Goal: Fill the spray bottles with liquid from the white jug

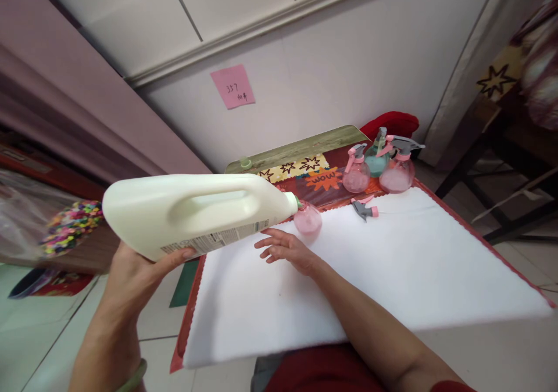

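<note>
My left hand (133, 273) grips the base of a large white jug (196, 212) with a handle, tipped on its side. The jug's mouth touches the open neck of a small pink round bottle (308, 218) standing on the white pad (392, 264). My right hand (285, 250) lies on the pad just in front of that bottle, fingers stretched out, holding nothing. A loose grey and pink spray head (365, 208) lies on the pad to the right of the bottle.
Three spray bottles stand at the table's far end: pink (356, 174), teal (376, 158), pink (397, 172). A green cap (246, 162) sits on the table's back edge. A bag of coloured beads (70, 226) is at left, a chair (514, 148) at right.
</note>
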`<state>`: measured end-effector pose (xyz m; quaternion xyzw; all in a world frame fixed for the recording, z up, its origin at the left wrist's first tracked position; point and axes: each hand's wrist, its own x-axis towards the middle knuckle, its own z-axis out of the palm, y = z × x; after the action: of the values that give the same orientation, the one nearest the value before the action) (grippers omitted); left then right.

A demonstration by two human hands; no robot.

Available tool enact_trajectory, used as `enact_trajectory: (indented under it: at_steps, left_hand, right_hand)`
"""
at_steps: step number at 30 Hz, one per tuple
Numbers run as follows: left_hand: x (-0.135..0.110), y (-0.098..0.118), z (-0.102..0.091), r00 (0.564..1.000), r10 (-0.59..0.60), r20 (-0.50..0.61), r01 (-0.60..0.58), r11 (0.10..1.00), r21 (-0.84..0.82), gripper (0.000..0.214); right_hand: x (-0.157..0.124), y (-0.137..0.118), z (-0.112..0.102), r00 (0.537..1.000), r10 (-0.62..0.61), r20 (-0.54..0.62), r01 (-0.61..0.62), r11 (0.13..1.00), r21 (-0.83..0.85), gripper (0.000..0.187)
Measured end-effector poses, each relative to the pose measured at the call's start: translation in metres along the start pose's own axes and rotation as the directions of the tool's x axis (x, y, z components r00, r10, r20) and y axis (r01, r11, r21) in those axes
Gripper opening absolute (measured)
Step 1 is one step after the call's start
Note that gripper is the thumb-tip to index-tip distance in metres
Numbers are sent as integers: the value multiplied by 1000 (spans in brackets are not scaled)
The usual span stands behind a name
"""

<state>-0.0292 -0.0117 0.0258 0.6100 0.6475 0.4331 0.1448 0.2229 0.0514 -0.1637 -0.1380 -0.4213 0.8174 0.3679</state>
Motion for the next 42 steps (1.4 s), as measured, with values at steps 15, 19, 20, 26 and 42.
enact_trajectory:
  at_steps: [15, 19, 20, 26, 42]
  left_hand:
    - [6, 3, 0, 998, -50, 47, 54, 994, -97, 64]
    - [8, 6, 0, 995, -71, 64, 78, 990, -121, 64]
    - [9, 6, 0, 995, -72, 64, 79, 990, -117, 64]
    - [13, 5, -2, 997, -38, 68, 43, 997, -67, 60]
    - [23, 6, 0, 996, 39, 80, -38, 999, -15, 64]
  right_hand:
    - [0, 2, -1, 1000, -4, 7, 3, 1000, 4, 67]
    - [1, 4, -2, 1000, -6, 8, 6, 1000, 5, 68]
    - [1, 4, -2, 1000, -6, 6, 5, 1000, 5, 68]
    - [1, 2, 0, 1000, 5, -9, -5, 1000, 15, 71]
    - [1, 1, 0, 1000, 1, 3, -1, 1000, 16, 70]
